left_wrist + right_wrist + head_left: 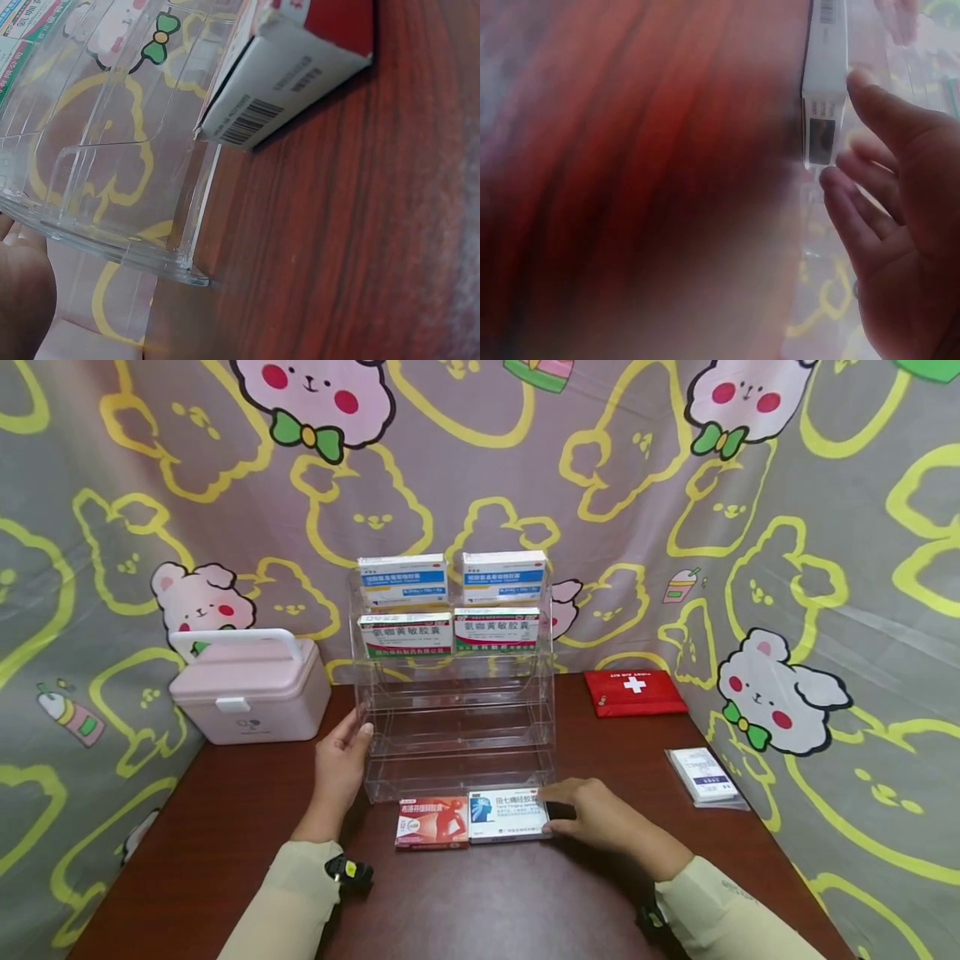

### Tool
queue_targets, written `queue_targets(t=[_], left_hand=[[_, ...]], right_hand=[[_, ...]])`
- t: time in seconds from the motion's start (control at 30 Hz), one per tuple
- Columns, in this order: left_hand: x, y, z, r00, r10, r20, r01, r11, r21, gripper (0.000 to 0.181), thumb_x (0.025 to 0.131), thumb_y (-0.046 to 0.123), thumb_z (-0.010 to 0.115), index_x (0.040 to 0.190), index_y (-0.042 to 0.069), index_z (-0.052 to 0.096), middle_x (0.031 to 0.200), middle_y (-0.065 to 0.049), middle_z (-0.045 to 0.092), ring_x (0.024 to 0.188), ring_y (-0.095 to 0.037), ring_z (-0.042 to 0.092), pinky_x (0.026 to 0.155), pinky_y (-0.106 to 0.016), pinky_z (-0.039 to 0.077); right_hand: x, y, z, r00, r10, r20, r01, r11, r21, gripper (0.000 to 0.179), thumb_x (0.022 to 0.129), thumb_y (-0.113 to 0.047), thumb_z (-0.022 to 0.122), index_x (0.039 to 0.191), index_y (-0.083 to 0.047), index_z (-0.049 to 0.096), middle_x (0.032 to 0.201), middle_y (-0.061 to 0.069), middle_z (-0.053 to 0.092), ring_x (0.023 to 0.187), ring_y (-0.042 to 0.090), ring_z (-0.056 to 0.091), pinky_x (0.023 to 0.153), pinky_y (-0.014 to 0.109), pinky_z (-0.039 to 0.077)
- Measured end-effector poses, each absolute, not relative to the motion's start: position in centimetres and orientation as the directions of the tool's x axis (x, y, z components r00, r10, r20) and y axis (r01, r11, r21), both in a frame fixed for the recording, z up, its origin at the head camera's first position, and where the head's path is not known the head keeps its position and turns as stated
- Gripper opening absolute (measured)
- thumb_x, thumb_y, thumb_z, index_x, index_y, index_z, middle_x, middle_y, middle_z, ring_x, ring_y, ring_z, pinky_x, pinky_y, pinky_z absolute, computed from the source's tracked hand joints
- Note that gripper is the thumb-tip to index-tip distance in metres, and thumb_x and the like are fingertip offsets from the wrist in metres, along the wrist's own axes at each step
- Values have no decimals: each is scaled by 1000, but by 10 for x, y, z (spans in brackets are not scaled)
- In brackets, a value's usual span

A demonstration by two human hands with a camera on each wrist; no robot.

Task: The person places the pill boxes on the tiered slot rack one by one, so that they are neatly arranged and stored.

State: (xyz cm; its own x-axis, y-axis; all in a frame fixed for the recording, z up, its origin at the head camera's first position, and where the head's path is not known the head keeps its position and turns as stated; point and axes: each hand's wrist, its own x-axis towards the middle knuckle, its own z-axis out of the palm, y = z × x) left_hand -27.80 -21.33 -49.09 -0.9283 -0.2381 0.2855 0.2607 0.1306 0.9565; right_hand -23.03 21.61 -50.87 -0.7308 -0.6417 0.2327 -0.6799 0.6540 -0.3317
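Note:
A clear tiered display rack [457, 727] stands mid-table. My left hand [345, 764] is at its left side, fingers reaching along the side panel and thumb near the front edge. The left wrist view shows that palm [26, 292] beside the rack's rim. In front of the rack lie a red-orange medicine box [432, 823] and, against its right side, a white-and-blue medicine box [508, 816]. My right hand [600, 814] is at the white box's right end, fingertips right at its corners. In the right wrist view its fingers [870, 105] are loosely extended beside the box.
Two blue-and-white boxes [403, 583] fill the rack's top tier, with two green-and-red boxes [497, 631] below. A pink lidded case [251, 693] stands back left. To the right lie a red first aid pouch [636, 692] and a small white pack [705, 777]. Patterned curtains surround the table.

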Motion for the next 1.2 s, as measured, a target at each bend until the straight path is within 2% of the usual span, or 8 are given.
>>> queue_targets(t=[0.23, 0.5, 0.6, 0.87, 1.2], left_hand=[[-279, -215, -492, -930, -230, 287, 264, 126, 956, 50, 111, 14, 64, 159, 3, 55, 163, -13, 55, 153, -28, 49, 107, -4, 46], [-278, -214, -490, -930, -231, 287, 266, 116, 957, 49, 111, 13, 65, 158, 3, 56, 163, -13, 56, 151, -26, 50, 107, -5, 46], [-278, -214, -491, -930, -229, 287, 266, 119, 956, 49, 111, 12, 64, 158, 2, 55, 163, -13, 56, 152, -27, 50, 107, -5, 46], [-276, -214, -492, -930, -234, 283, 260, 124, 958, 50, 111, 14, 65, 158, 2, 55, 162, -14, 56, 152, -28, 50, 108, -5, 46], [-279, -214, -492, -925, -237, 297, 273, 131, 953, 49, 110, 9, 64, 158, 1, 56, 162, -14, 56, 152, -29, 50, 107, -5, 46]], right_hand=[[-233, 220, -512, -739, -637, 220, -667, 644, -376, 49, 88, -27, 94, 134, -14, 80, 129, 4, 81, 119, 23, 76, 102, 47, 64], [-231, 220, -511, -695, -677, 243, -713, 602, -359, 45, 88, -29, 94, 127, -12, 83, 124, 4, 82, 116, 22, 77, 101, 45, 64], [-230, 220, -511, -706, -667, 236, -701, 613, -365, 47, 86, -29, 95, 128, -12, 83, 124, 4, 82, 115, 22, 77, 101, 45, 64], [-231, 219, -512, -753, -636, 168, -643, 658, -392, 60, 85, -37, 96, 138, -15, 77, 136, 6, 78, 124, 25, 75, 105, 49, 63], [-230, 216, -510, -752, -637, 170, -645, 660, -385, 62, 83, -35, 97, 137, -13, 77, 133, 8, 78, 122, 27, 75, 105, 50, 62]])
